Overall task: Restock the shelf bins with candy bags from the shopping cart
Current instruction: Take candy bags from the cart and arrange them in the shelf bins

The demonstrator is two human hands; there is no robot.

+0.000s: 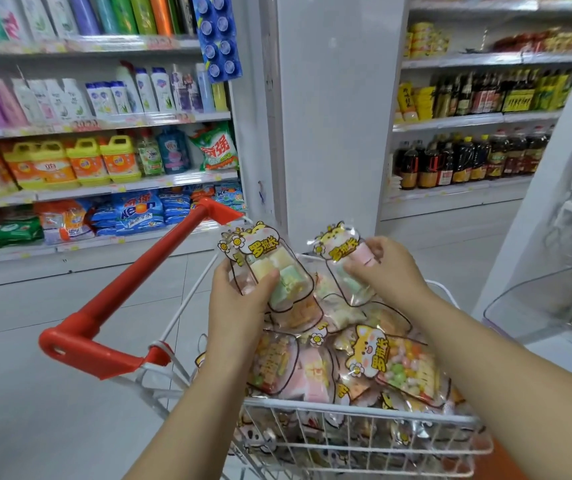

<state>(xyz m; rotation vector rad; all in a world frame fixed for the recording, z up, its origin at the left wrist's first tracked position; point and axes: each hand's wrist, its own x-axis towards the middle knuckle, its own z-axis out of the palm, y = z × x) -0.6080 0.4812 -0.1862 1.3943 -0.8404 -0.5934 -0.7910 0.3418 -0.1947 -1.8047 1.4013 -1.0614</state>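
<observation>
1. Head view: my left hand [239, 299] curls its fingers [268, 283] round one candy bag [272, 259]; my right hand [386, 268] pinches a second bag [338, 251], both just above the cart [346, 409] pile.
2. I judge them light, soft and slippery, so I'd grip mid-body, gently.
3. Clear bin [519, 303] sits right.

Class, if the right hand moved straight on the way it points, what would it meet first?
The right hand, gripping a candy bag, points up and left. It would likely first meet the other bag in the left hand, though the depth between them is unclear.
</observation>
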